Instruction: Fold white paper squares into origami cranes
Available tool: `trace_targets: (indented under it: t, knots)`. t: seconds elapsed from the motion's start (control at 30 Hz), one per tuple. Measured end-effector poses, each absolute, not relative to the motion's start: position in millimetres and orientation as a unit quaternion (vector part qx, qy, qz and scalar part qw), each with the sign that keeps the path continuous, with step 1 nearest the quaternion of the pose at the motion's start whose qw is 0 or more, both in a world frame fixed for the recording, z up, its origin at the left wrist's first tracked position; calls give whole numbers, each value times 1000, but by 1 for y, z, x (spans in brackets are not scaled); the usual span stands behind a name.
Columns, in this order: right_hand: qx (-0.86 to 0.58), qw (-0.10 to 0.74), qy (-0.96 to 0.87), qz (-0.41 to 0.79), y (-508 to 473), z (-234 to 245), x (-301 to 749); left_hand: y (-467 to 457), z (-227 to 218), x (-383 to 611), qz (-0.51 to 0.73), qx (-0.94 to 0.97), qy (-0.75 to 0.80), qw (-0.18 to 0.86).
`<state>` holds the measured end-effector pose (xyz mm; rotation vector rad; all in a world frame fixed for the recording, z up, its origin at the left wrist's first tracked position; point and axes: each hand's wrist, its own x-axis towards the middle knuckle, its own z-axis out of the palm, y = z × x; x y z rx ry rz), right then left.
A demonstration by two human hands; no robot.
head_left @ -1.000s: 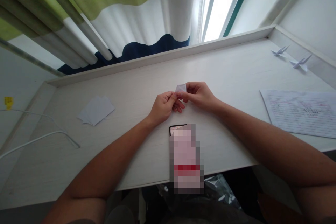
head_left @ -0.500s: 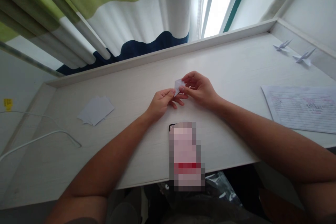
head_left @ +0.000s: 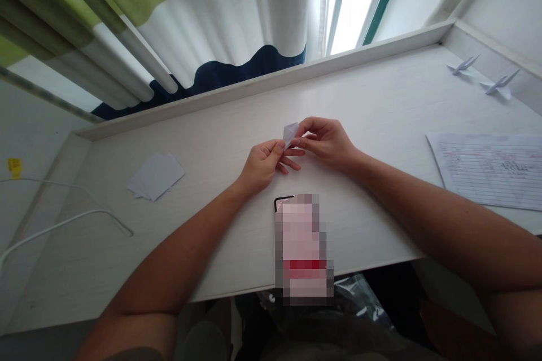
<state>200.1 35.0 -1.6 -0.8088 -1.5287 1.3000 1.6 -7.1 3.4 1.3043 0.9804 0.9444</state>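
Note:
Above the middle of the white desk [head_left: 228,237], a small piece of folded white paper [head_left: 290,133] is held between my hands. My left hand [head_left: 266,163] pinches its lower end between thumb and fingers, with the other fingers reaching out beneath. At its right edge, my right hand [head_left: 324,140] has thumb and index finger on the paper, the remaining fingers curled. The finer creases are too small to make out. A phone [head_left: 300,242], mostly blurred out, lies just below my hands.
Loose white paper sheets [head_left: 156,176] lie fanned at the left, near a white cable [head_left: 68,221]. Two folded paper figures [head_left: 463,66] stand at the far right, above written lined sheets [head_left: 491,169]. A raised rim [head_left: 262,84] runs along the desk's back, below a curtain [head_left: 212,22].
The folded paper has tilted and now shows a narrower, pointed shape. My right hand's fingers have slid slightly down along its edge. The view has shifted a little.

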Motion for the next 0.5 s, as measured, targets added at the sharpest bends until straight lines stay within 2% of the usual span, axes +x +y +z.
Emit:
trace_targets:
  t: [0.5]
  knots:
    - [-357, 500, -611, 498, 35, -4, 193, -11, 4, 7, 408, 594, 427, 546]
